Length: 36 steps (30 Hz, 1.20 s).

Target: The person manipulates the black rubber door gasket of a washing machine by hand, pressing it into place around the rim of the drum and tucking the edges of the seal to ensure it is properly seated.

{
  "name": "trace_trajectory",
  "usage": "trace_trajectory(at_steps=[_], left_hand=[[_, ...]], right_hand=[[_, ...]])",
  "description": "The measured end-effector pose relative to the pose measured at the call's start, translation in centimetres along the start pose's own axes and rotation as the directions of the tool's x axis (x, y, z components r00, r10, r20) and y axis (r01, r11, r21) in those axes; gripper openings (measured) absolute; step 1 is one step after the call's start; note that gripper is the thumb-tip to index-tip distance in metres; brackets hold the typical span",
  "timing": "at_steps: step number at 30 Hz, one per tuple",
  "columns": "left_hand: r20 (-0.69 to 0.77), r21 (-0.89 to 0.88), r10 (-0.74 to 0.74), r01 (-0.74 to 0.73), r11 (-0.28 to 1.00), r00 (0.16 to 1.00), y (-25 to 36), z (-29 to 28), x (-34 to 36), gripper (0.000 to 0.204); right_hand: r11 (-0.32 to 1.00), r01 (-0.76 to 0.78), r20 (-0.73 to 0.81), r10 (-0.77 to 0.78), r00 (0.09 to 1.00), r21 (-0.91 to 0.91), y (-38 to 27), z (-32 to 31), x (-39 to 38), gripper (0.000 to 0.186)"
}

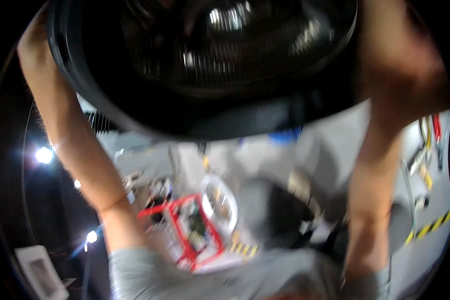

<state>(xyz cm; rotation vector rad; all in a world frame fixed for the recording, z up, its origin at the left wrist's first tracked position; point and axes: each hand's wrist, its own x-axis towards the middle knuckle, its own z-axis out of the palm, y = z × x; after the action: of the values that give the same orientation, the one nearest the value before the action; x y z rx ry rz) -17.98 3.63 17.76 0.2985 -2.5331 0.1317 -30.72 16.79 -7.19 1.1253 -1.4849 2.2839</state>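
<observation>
A large black curved object with a glossy, ribbed-looking middle fills the top of the head view, very close. My left hand is raised at its left edge; the fingers are hidden behind it or out of frame. My right hand is raised against its right side, badly blurred, so I cannot make out its fingers or grip. Both forearms rise from the lower edge, on either side of the object.
Below, blurred, are a red rectangular frame with items inside, a white oval basin and a blue thing. Tools lie at the right near yellow-black tape. Dark panels with small lights stand left.
</observation>
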Motion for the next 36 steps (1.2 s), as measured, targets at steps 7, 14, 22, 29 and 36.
trace_trajectory(at_steps=[7, 14, 22, 29, 36], left_hand=[[0.166, 0.140, 0.222, -0.246, 0.959, 0.961, -2.0, -1.6, 0.3, 0.049], [0.199, 0.010, 0.013, -0.016, 1.000, 0.980, -0.8, 0.4, -0.7, 0.033], [0.277, 0.073, -0.043, 0.024, 0.997, 0.960, -1.1, -1.4, -0.5, 0.038], [0.234, 0.125, -0.042, 0.012, 0.992, 0.971, -1.7, -2.4, 0.0, 0.041], [0.151, 0.053, -0.082, 0.074, 0.996, 0.985, -2.9, -2.5, 0.3, 0.042]], right_hand=[[0.895, 0.386, -0.419, -0.446, 0.791, -0.224, -1.1, 5.8, -1.6, 0.025], [0.747, -0.216, 0.200, 0.114, 0.973, 0.629, -6.9, 14.4, -2.9, 0.056], [0.711, -0.097, 0.041, 0.096, 0.995, 0.697, -9.4, 17.4, -4.6, 0.069], [0.411, -0.234, 0.199, 0.127, 0.972, 0.881, -9.1, 16.1, -3.5, 0.069], [0.595, -0.068, -0.054, 0.185, 0.981, 0.801, -9.2, 17.7, -2.6, 0.064]])
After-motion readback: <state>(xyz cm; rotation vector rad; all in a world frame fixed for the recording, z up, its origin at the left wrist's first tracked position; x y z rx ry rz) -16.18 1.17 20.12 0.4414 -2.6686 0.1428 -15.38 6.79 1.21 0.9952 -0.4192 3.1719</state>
